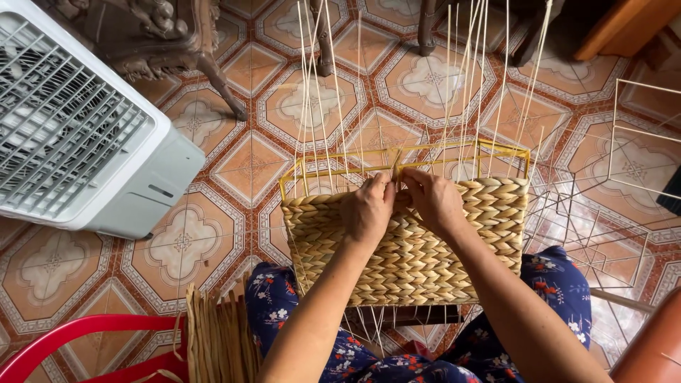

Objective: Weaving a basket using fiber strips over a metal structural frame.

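A partly woven straw basket (418, 262) rests on my lap, built on a yellow wire frame (340, 167). Thin pale upright stakes (319, 92) rise from its top edge. My left hand (367, 210) and my right hand (433, 198) meet at the top middle of the woven wall, both pinching a flat straw strand (395, 164) between the stakes. The fingertips are partly hidden behind the weave.
A white fan heater (78, 128) stands on the patterned tiled floor (234, 170) at left. A bundle of dried straw (216, 340) lies by my left knee beside a red plastic chair (78, 337). Empty wire frames (610, 184) sit at right; carved wooden furniture legs (213, 71) stand behind.
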